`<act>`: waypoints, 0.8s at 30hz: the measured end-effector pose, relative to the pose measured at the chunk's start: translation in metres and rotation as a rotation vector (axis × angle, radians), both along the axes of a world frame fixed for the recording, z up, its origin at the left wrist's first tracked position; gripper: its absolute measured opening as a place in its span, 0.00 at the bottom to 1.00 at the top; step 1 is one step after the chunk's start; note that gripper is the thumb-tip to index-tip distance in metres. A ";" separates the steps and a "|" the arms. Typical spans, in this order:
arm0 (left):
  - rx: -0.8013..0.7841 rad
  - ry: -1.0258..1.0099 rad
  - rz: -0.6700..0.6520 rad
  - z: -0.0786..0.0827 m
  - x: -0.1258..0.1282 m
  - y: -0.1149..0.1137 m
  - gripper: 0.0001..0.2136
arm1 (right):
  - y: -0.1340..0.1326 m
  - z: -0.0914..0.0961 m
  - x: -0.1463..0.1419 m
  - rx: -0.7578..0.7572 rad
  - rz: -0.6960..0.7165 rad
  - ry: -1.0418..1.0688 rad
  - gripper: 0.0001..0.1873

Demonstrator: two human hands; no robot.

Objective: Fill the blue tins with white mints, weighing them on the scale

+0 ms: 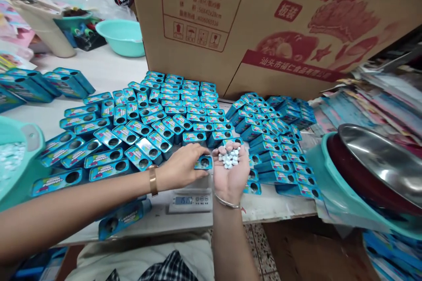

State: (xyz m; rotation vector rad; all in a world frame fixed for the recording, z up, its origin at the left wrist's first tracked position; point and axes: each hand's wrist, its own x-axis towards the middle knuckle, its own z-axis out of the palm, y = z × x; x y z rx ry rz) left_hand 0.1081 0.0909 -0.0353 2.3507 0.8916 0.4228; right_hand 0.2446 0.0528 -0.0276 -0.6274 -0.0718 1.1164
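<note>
My left hand (183,166) has its thumb and fingers around a small blue candy tin (203,162), which has a round opening in its top. That tin stands on or just over a small white digital scale (204,201) with a lit display. Palm up and cupped, my right hand (231,180) holds a heap of pale blue-white candies (230,158), right beside the tin. Rows of similar blue tins (161,128) stand behind and left of my hands, many with a dark round opening showing. One tin (123,219) lies tilted near the front edge.
A large cardboard box (198,66) walls off the back. More tins (273,151) are packed at right, beside nested basins and a metal bowl (385,158). At left, a turquoise basin (33,140) holds pale candies. Another turquoise basin (121,37) sits behind.
</note>
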 end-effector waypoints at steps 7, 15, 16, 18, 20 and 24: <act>-0.027 -0.046 0.017 -0.006 0.001 -0.001 0.20 | 0.002 -0.004 0.000 -0.013 0.023 0.013 0.08; -0.028 0.011 0.003 -0.001 -0.001 0.000 0.23 | 0.004 -0.007 0.017 0.028 0.116 0.247 0.07; -0.029 0.018 -0.008 0.003 -0.004 0.000 0.27 | 0.003 -0.006 0.021 0.038 0.136 0.263 0.07; -0.017 0.022 -0.026 0.014 -0.013 0.002 0.32 | -0.002 -0.003 0.031 0.077 0.164 0.285 0.07; 0.013 0.011 -0.010 0.026 -0.026 0.005 0.32 | -0.009 0.001 0.041 0.120 0.168 0.300 0.07; 0.071 -0.040 0.102 0.044 -0.057 0.006 0.27 | -0.023 0.007 0.057 0.149 0.121 0.328 0.07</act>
